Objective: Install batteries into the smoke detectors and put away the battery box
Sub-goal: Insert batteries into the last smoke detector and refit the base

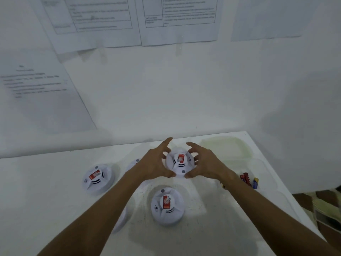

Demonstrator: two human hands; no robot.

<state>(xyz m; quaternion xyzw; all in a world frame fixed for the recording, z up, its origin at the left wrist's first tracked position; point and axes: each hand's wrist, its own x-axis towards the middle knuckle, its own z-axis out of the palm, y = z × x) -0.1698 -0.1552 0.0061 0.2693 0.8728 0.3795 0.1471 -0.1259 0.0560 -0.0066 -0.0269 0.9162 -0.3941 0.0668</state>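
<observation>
Head view, looking down: both hands are raised over the white tabletop [46,182] near its far edge, and between them is a smoke detector [180,162]. It's a round white disc with a raised centre, a red label on top, dark vent slots and a small grey button near its rim. The left hand [156,163] cups its left side, fingers curled round the rim, forefinger sticking up; the right hand [203,164] curls round the right side, thumb under the near rim. Two more detectors of the same look lie face up on the tabletop: one [97,179] toward the left edge, one [167,206] nearer the person. Another two white discs peek out from behind the left forearm, largely hidden. By the right edge sits a clear plastic battery box [267,174], barely visible, with a few red and blue batteries [249,180] inside. Printed sheets [88,21] hang on the wall behind.
</observation>
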